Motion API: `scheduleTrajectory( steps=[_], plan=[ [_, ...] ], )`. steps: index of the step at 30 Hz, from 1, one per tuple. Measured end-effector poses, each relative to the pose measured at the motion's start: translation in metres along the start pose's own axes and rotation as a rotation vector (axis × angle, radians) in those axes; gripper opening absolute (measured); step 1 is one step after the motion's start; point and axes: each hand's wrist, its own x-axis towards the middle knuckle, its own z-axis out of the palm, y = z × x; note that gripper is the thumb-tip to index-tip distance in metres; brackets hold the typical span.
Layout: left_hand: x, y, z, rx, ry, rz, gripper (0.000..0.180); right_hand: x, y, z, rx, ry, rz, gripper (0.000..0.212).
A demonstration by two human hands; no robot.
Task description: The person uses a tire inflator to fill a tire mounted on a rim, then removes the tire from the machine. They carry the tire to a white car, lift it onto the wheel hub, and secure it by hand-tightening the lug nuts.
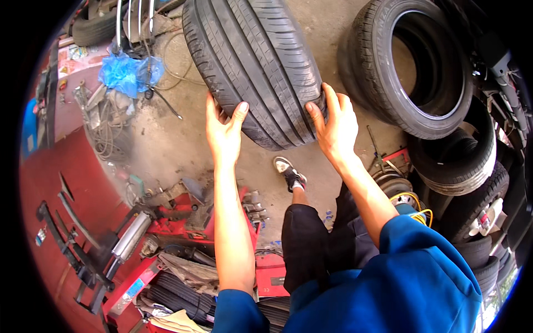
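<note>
A black car tire (250,66) fills the upper middle of the view, its grooved tread turned toward me and its top cut off by the frame edge. My left hand (225,125) grips its left edge, thumb on the tread and fingers curled round the sidewall. On the right edge, my right hand (336,122) holds the same tire, thumb on the tread shoulder and fingers along the far side. Both arms reach out straight from blue sleeves. Whether the tire touches the floor cannot be made out.
More tires (366,72) stand and lie at the right. A crumpled blue plastic bag (130,74) and cables (105,130) lie at the left. Red metal equipment and tools (180,222) crowd the lower left. My shoe (288,173) is on the concrete floor (161,144).
</note>
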Motion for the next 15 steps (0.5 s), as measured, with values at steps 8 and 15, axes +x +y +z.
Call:
scheduleTrajectory(
  steps=[8, 15],
  plan=[
    [-0.015, -0.020, -0.005, -0.017, 0.086, -0.014, 0.081, -0.020, -0.009, -0.006, 0.134, 0.088, -0.374, 0.043],
    [-0.014, -0.021, -0.004, -0.050, 0.093, -0.026, 0.082, -0.029, -0.029, -0.001, 0.075, -0.073, -0.480, 0.046]
  ],
)
